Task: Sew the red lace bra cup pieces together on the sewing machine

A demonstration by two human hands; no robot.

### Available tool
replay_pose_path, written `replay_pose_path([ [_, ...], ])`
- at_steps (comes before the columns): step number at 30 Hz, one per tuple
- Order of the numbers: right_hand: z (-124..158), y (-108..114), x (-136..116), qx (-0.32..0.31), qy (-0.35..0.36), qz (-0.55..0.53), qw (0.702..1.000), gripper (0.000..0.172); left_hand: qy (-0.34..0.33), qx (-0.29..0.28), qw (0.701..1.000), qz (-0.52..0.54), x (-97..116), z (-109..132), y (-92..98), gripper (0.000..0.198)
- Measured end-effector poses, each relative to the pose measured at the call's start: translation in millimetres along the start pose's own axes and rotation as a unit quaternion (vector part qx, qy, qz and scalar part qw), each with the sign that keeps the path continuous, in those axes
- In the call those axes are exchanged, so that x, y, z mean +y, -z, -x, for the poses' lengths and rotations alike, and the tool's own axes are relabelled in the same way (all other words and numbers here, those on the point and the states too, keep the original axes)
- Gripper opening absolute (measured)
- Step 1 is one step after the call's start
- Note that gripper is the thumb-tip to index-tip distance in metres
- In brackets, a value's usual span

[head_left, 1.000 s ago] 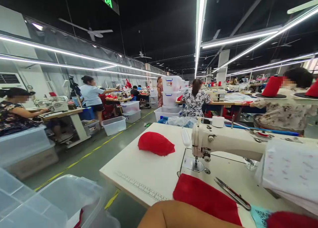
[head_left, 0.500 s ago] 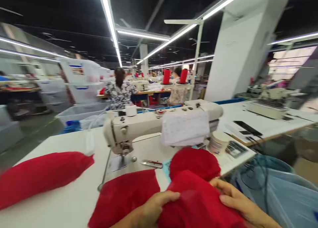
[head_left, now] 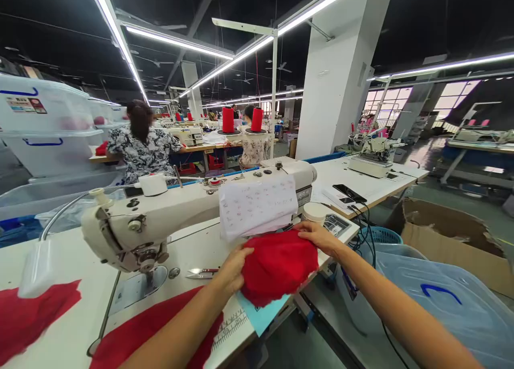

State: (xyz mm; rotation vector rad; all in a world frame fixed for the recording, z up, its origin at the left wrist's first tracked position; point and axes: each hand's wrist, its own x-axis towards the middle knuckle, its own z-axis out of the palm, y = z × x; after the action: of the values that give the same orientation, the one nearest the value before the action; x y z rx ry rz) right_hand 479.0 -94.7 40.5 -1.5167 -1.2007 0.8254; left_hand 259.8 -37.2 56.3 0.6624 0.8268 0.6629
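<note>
Both my hands grip a bundle of red fabric (head_left: 277, 264) on the right part of the sewing table (head_left: 72, 326). My left hand (head_left: 233, 270) pinches its left edge with closed fingers. My right hand (head_left: 319, 236) lies curled over its top right edge. Under the bundle a light blue paper sheet (head_left: 261, 313) sticks out. The cream sewing machine (head_left: 160, 216) stands just behind, with white printed papers (head_left: 257, 205) draped over its arm. Small scissors (head_left: 201, 273) lie near the needle plate. More red fabric (head_left: 132, 334) lies flat by my left forearm.
Another red piece (head_left: 32, 315) lies at the table's far left. A white cup (head_left: 314, 212) and a black phone (head_left: 349, 193) sit to the right. A blue-lidded clear bin (head_left: 441, 299) and a cardboard box (head_left: 450, 240) stand on the floor at right. A seated person (head_left: 142, 144) works ahead.
My view swung right from the aisle to the machine. My hands came up with the red bundle and have carried it forward, setting it onto the table beside the machine's base.
</note>
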Motion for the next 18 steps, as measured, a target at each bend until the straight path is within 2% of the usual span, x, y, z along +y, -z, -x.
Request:
replay_pose_path([
  [2,-12,-3,10,0.021,0.017,0.036,0.999,0.02,-0.029,0.024,0.999,-0.02,-1,-5,4.8,0.054],
  [5,-15,-6,19,0.058,0.062,0.095,0.992,0.02,-0.055,0.039,0.994,-0.082,-1,1,12.6,0.057],
  [8,-6,-6,21,0.083,0.103,0.139,0.982,0.024,-0.091,0.059,0.982,-0.153,7,19,23.5,0.052],
  [10,5,-5,21,0.084,0.132,0.159,0.975,0.026,-0.117,0.047,0.97,-0.207,18,39,36.5,0.044],
  [11,12,-6,21,0.09,0.155,0.172,0.969,0.027,-0.121,0.024,0.963,-0.238,25,51,45.2,0.04],
  [14,35,-15,18,0.167,0.299,0.294,0.892,0.026,-0.114,-0.037,0.938,-0.325,48,89,79.3,0.033],
  [16,51,-31,12,0.158,0.353,0.304,0.871,0.023,-0.137,0.004,0.908,-0.396,61,114,107.5,0.032],
  [18,67,-56,2,0.098,0.404,0.288,0.863,0.019,-0.163,0.086,0.858,-0.479,70,133,137.3,0.035],
])
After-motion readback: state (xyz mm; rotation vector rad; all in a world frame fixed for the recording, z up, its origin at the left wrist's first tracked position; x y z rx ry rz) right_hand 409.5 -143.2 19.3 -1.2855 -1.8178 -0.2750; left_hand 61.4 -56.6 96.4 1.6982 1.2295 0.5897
